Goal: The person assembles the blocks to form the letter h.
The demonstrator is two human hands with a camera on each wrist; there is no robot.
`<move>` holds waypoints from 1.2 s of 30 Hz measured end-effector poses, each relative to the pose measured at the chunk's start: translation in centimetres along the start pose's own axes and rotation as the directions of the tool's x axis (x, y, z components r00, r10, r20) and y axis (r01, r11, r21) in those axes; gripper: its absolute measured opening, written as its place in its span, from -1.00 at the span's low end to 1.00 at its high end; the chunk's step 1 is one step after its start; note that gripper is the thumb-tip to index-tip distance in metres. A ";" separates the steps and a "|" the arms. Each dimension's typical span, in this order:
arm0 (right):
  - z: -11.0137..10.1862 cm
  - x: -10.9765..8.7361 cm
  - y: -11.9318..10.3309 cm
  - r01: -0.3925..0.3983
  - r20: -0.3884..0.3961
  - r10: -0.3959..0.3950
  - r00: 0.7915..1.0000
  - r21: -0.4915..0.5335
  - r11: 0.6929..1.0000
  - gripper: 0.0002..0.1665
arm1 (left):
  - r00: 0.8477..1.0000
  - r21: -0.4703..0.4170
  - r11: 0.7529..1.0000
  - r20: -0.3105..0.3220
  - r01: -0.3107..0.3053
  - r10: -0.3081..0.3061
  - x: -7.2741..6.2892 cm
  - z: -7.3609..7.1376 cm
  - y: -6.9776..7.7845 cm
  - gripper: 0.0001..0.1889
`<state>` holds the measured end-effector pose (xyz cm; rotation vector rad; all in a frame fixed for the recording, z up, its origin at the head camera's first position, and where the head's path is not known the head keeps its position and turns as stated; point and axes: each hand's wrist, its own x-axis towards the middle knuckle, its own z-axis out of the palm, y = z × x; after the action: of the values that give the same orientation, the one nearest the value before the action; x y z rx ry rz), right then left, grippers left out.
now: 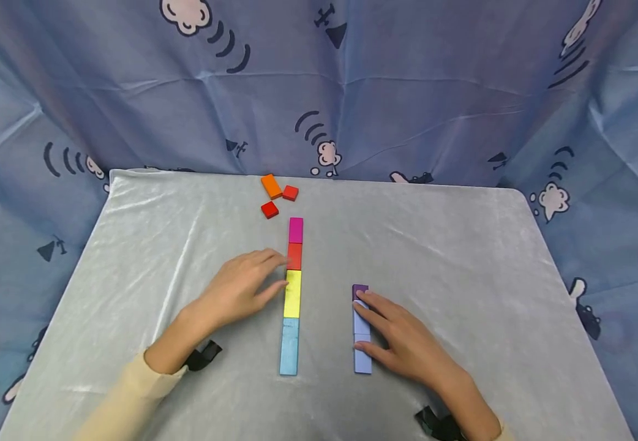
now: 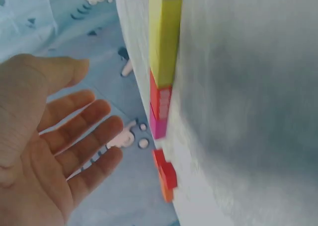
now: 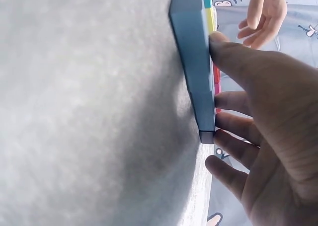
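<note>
My left hand [image 1: 240, 285] hovers beside a straight row of blocks, its fingers loosely spread and holding nothing. Front to back, that row has a light blue block [image 1: 289, 346], a yellow block [image 1: 293, 294], a red block [image 1: 294, 256] and a magenta block [image 1: 296, 230]. To the right is a shorter row, with two lavender blocks [image 1: 362, 353] behind one another and a dark purple block [image 1: 359, 289] at the far end. My right hand [image 1: 409, 340] rests fingertips and thumb along this shorter row, as the right wrist view also shows.
At the back of the grey cloth-covered table [image 1: 451, 257] lie an orange block [image 1: 271, 186] and two small red blocks, one red block [image 1: 290, 193] close beside it and the other red block [image 1: 269, 210] nearer. A patterned blue curtain [image 1: 407, 92] hangs behind.
</note>
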<state>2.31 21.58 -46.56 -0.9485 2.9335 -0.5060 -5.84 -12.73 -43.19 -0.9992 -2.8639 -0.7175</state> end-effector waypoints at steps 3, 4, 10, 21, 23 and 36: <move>0.0 -0.1 0.0 -0.011 -0.001 0.011 1.000 -0.004 1.000 -0.11 | 0.999 0.003 0.999 -0.010 0.048 -0.048 1.5 -0.4 -1.3 -0.59; 0.0 -0.1 0.0 -0.014 0.000 0.014 1.000 -0.002 1.000 -0.11 | 0.998 0.006 0.998 -0.010 0.061 -0.060 2.0 -0.5 -1.8 -0.60; -0.1 -0.2 -0.1 -0.048 0.024 0.048 0.999 0.004 0.999 -0.10 | 0.993 0.025 0.992 0.010 0.120 -0.121 4.7 -0.6 -4.1 -0.63; -0.1 -0.3 0.0 -0.046 0.023 0.046 0.999 0.004 0.999 -0.09 | 0.986 0.006 0.986 0.036 0.164 -0.165 8.6 0.8 -7.2 -0.53; 0.0 -0.3 0.0 -0.039 0.021 0.039 0.999 0.006 0.999 -0.10 | 0.982 0.009 0.983 0.043 0.184 -0.184 9.1 1.0 -7.6 -0.53; -0.1 0.2 0.0 -0.005 0.022 0.005 1.000 0.005 1.000 -0.08 | 0.978 0.114 0.974 0.051 0.195 -0.202 11.3 -0.6 -9.6 -0.42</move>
<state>2.18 21.50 -46.45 -0.9392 2.9129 -0.4998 -20.55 -13.03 -44.67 -0.7418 -3.0501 -0.5412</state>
